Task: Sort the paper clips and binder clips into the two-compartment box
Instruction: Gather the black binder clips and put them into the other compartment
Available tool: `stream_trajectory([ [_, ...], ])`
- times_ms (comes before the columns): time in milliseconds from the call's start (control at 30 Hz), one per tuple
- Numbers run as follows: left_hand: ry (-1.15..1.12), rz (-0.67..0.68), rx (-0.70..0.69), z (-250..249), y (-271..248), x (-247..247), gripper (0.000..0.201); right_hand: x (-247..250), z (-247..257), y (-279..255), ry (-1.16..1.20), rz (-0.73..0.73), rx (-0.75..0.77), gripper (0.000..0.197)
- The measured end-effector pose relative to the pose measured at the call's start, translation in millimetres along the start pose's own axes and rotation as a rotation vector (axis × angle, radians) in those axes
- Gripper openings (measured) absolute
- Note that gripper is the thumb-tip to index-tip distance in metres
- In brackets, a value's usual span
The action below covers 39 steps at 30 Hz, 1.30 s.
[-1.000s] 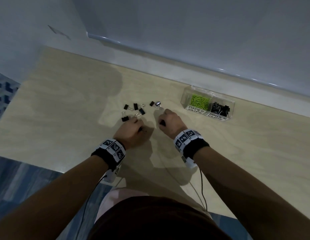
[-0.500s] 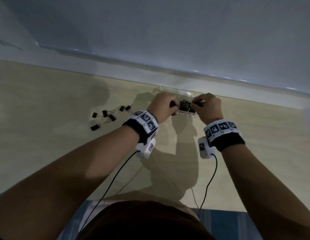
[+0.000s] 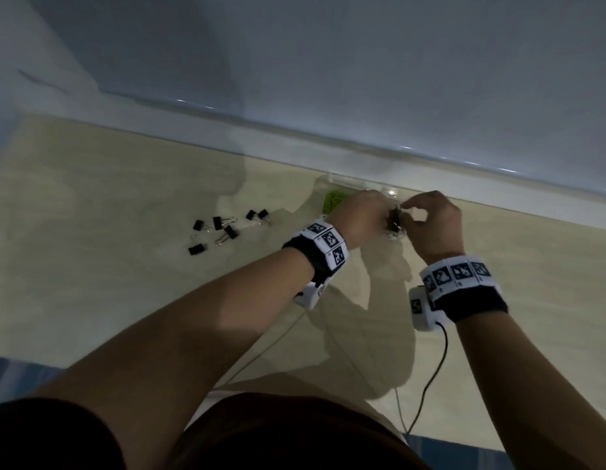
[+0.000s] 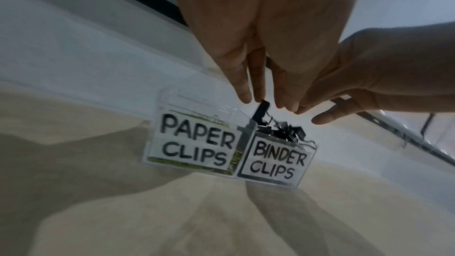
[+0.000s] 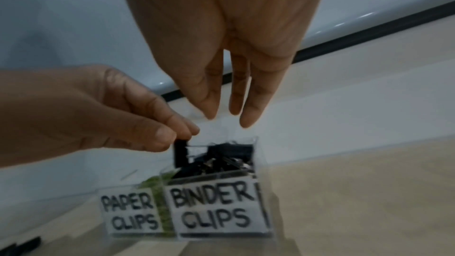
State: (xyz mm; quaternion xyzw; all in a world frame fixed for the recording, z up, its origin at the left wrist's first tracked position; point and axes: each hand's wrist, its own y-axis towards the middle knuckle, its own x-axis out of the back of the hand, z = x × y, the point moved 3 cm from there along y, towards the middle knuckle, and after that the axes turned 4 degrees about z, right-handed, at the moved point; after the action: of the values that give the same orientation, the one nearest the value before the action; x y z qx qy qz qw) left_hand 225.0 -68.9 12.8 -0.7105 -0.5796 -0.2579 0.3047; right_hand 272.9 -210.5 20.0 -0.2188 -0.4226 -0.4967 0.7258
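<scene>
A clear two-compartment box (image 4: 197,143) (image 5: 211,201) (image 3: 355,183) stands at the table's back edge. Green paper clips (image 3: 333,200) fill its left half, labelled PAPER CLIPS. Black binder clips (image 4: 285,133) (image 5: 229,155) are piled in its right half, labelled BINDER CLIPS. My left hand (image 3: 393,212) (image 4: 263,102) (image 5: 177,135) pinches a black binder clip (image 4: 261,112) (image 5: 181,155) by its top end, so that it hangs into the binder compartment. Just right of it my right hand (image 3: 408,210) (image 5: 226,118) hovers over the same compartment with straight fingers and holds nothing.
Several loose black binder clips (image 3: 223,228) lie on the wooden table (image 3: 125,266) to the left of the box. A white ledge and wall (image 3: 464,184) run right behind the box. Thin cables (image 3: 430,385) trail from my wrists towards the table's front edge.
Both hands moved from the loose clips on the left to above the box. The right hand's fingers have since straightened, while the left hand lowered its clip into the binder compartment.
</scene>
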Motion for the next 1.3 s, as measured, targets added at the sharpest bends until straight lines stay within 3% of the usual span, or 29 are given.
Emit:
stream_trajectory([
  [100, -0.103, -0.106, -0.035, 20, -33, 19, 0.02, -4, 33, -2, 0.036, -0.094, 0.1, 0.014],
  [167, -0.141, -0.207, 0.006, 49, -65, 36, 0.016, -23, 67, -3, 0.072, -0.047, 0.212, 0.012],
  [300, 0.032, -0.365, 0.25, 132, -150, 68, 0.006, -93, 126, -7, 0.123, 0.312, 0.326, 0.016],
  [433, 0.143, -0.252, 0.56, 192, -214, 74, 0.023, -156, 158, -4, -0.088, 0.619, 0.213, 0.042],
  [533, 0.015, -0.265, 0.628, 205, -223, 65, 0.037, -180, 169, 1, -0.174, 0.699, 0.145, 0.053],
  [700, -0.034, -0.347, 0.522, 200, -219, 51, 0.029, -198, 170, 5, -0.265, 0.714, 0.169, 0.032],
  [800, -0.107, -0.464, 0.55, 200, -221, 60, 0.028, -198, 163, 4, -0.216, 0.683, 0.142, 0.024],
  [867, -0.118, -0.504, 0.568, 200, -220, 71, 0.015, -194, 156, 3, -0.165, 0.647, 0.12, 0.022],
  [933, -0.058, -0.461, 0.547, 202, -214, 80, 0.01, -190, 152, 2, -0.12, 0.612, 0.129, 0.021],
  [1033, 0.086, -0.23, 0.498, 213, -199, 86, 0.036, -185, 150, -3, -0.066, 0.585, 0.147, 0.02],
  [1100, 0.154, -0.078, 0.484, 216, -191, 83, 0.034, -181, 147, -6, -0.038, 0.558, 0.154, 0.019],
  [1300, 0.208, -0.082, 0.434, 213, -197, 74, 0.016, -158, 132, -41, 0.08, 0.472, 0.157, 0.02],
])
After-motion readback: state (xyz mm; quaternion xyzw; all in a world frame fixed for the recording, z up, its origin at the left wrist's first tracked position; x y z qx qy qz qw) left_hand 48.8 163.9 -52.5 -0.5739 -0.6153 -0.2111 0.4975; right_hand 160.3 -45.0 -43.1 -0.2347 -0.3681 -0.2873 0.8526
